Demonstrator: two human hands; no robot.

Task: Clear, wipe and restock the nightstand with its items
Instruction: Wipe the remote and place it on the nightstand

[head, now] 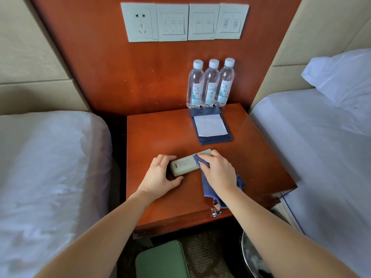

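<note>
Where the nightstand (160,137) top runs toward its front edge, holds one pale remote (185,164) flat on the wood with the left hand (160,175), thumb and curled fingers clamped on its left end. Presses one blue cloth (208,187) onto the remote's right part with the right hand (217,171), fingers bunched round the fabric, and trails the loose end back to the front edge. Leaves bare wood across the left half of the top, from the back wall panel (90,77) to the front edge, and a bare strip along the right edge. Counts three water bottles (210,85), upright in a touching row at the back right against the panel, and one dark-blue notepad holder (215,140) with a white sheet (209,125) just in front of them. Counts two beds (50,167), one on each side: a dark gap on the left, close beside the right edge. Counts four white wall plates (184,22) above, one pillow (341,77) on the right bed, and, below the front edge, one green object (162,259) and one shiny bin (251,257).
</note>
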